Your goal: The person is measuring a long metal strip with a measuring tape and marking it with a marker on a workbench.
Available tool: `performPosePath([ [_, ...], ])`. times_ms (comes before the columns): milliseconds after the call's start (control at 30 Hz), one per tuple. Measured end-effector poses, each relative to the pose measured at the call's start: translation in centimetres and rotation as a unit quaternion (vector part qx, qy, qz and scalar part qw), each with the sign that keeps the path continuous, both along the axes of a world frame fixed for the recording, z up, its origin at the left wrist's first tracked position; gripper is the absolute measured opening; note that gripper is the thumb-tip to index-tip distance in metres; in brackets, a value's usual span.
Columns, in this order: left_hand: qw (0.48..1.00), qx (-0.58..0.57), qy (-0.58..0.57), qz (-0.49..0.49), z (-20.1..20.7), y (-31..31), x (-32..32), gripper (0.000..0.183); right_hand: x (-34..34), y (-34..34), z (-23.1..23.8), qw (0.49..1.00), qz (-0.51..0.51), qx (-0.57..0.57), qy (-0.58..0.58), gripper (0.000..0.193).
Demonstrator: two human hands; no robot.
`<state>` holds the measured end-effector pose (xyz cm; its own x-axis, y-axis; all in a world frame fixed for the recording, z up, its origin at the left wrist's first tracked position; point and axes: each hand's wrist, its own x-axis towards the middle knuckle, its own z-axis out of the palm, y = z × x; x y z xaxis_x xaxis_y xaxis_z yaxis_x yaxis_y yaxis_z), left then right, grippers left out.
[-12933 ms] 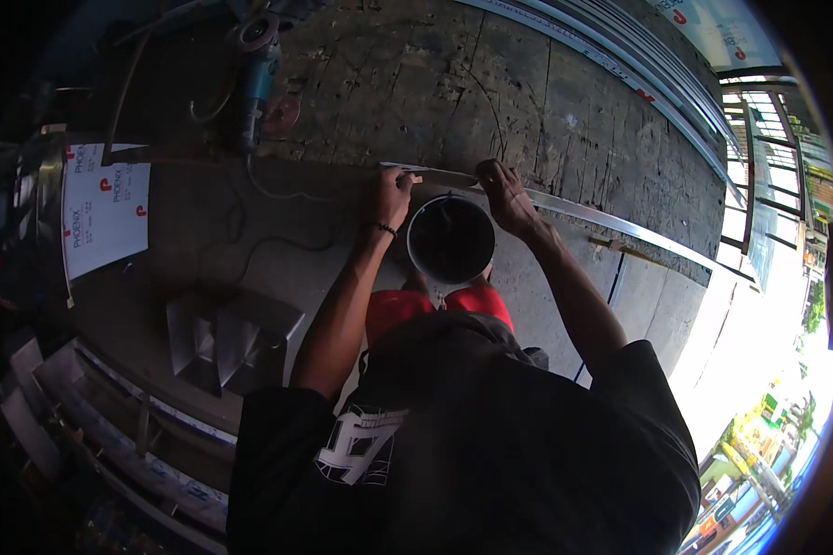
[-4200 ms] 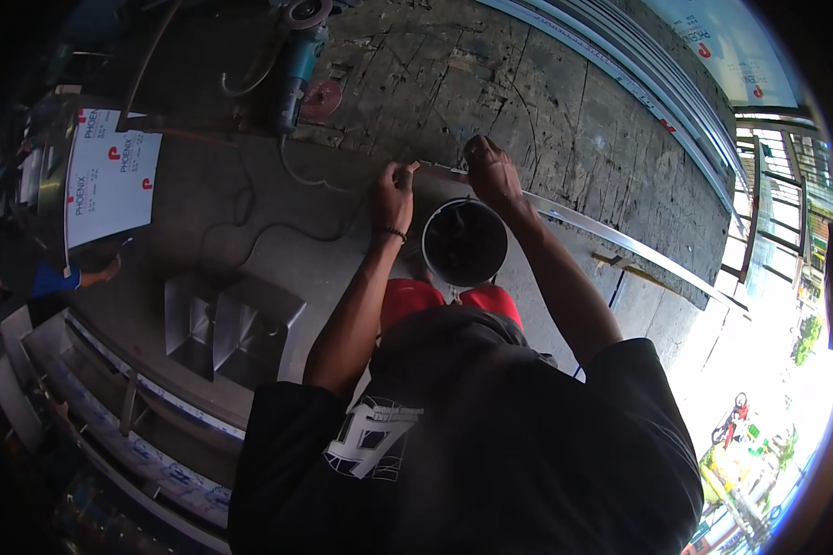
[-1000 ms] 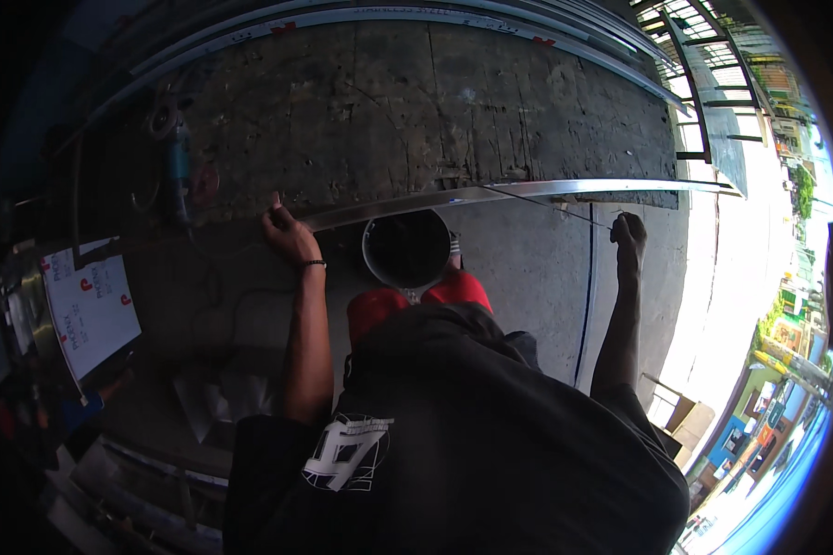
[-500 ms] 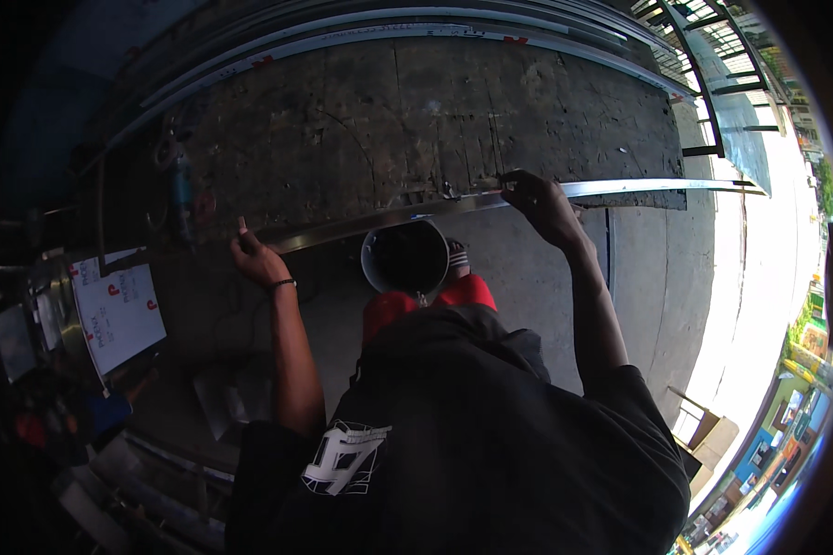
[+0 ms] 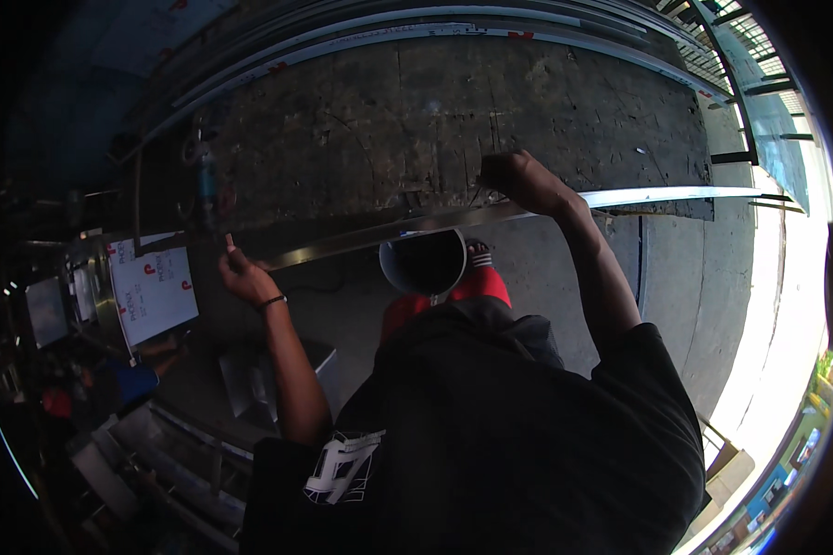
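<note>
A long, shiny metal strip [image 5: 389, 229] lies along the near edge of a worn, dark workbench [image 5: 361, 120], running past both sides of my body. My left hand [image 5: 246, 277] is closed at the strip's left end, with one pale tip pointing up; whether that is a finger or a small item I cannot tell. My right hand [image 5: 526, 181] is above the bench edge, its wrist crossing over the strip. Its fingers curl down toward the bench top, and anything between them is hidden. Below the strip, a round bucket [image 5: 464, 268] stands by my knees.
A teal power tool [image 5: 206, 180] lies at the bench's left. Long metal profiles [image 5: 389, 39] line the far edge. White printed sheets [image 5: 157, 287] stand at the left, with a metal box [image 5: 241, 384] on the floor nearer me. A metal frame [image 5: 745, 92] rises at the far right.
My right hand has shifted from the strip onto the bench side of it. My left hand and the strip's left end have moved left and slightly nearer me. The whole view has turned a little.
</note>
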<state>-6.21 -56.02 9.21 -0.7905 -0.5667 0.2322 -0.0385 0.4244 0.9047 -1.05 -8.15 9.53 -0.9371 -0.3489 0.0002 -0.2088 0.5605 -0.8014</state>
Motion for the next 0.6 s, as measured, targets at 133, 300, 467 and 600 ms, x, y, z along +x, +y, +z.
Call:
performPosePath([
  [133, 1.0, -0.019, 0.021, -0.007, 1.2, 0.6, 0.2, 0.042, 2.3, 3.5, 0.9, 0.997, -0.074, -0.012, 0.007, 0.01],
  [300, 0.999, -0.048, 0.0, 0.005, 3.1, 1.4, 0.4, 0.043, 3.6, 7.1, 1.2, 0.975, -0.22, -0.017, -0.019, 0.012],
  [467, 0.998, -0.052, 0.043, 0.012, 4.2, 2.3, 0.6, 0.042, 6.0, 13.5, 1.0, 0.924, -0.381, 0.039, -0.017, 0.023],
  [600, 0.997, -0.058, 0.029, 0.043, 3.5, 0.5, 0.8, 0.035, 8.4, 20.3, -0.6, 0.868, -0.475, 0.141, -0.007, 0.031],
])
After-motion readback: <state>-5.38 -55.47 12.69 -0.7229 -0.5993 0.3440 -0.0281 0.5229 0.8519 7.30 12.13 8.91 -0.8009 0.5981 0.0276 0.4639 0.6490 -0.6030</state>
